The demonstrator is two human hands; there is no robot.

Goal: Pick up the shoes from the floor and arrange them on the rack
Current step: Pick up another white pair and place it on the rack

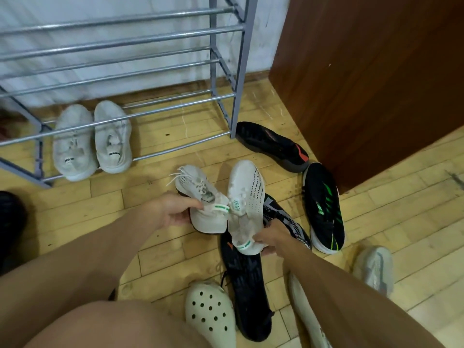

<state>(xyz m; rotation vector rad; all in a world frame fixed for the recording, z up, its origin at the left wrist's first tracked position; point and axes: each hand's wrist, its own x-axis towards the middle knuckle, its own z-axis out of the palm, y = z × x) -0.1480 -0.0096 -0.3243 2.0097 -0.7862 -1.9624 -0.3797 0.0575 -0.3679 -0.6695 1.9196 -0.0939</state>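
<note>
From the head camera I look down at a yellow wooden floor (175,249) scattered with shoes. In the centre of the frame, my left hand (173,212) grips a white knit sneaker (200,197) by its heel, and my right hand (272,238) grips its mate, a white sneaker with green trim (247,197), also near the heel; both shoes are lifted, toes pointing toward the top of the frame, their heels touching. In the upper left stands a grey metal shoe rack (125,46), with one pair of white sneakers (91,141) already resting on its lowest bars. To the right of the rack's foot lies a black shoe with a red mark (271,144), and below it a black shoe with green stripes (324,207). Another black shoe (247,285) lies under my right hand. A cream perforated clog (209,312) sits at the bottom centre. A dark wooden cabinet (376,71) fills the upper right.
</note>
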